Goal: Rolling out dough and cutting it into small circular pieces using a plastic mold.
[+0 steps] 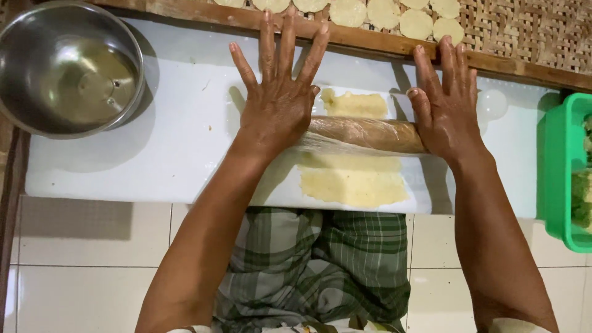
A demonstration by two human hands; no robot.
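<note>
Rolling pin (364, 134) lies across dough sheet (354, 176) on the board (179, 142), centre. Left hand (279, 102) on the pin's 9 o'clock end, right hand (445, 105) on its 3 o'clock end. Bowl (69, 66) at 10 o'clock. Dough discs (382, 12) on woven mat (524, 31) at 12–1 o'clock. Tub (558, 172) at 3 o'clock.

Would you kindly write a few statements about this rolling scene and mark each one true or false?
1. Both hands, left hand and right hand, press flat on the rolling pin. True.
2. The dough is dark brown. False: it is pale yellow.
3. The metal bowl stands beside the left hand. True.
4. The green tub is at the left edge. False: it is at the right.
</note>
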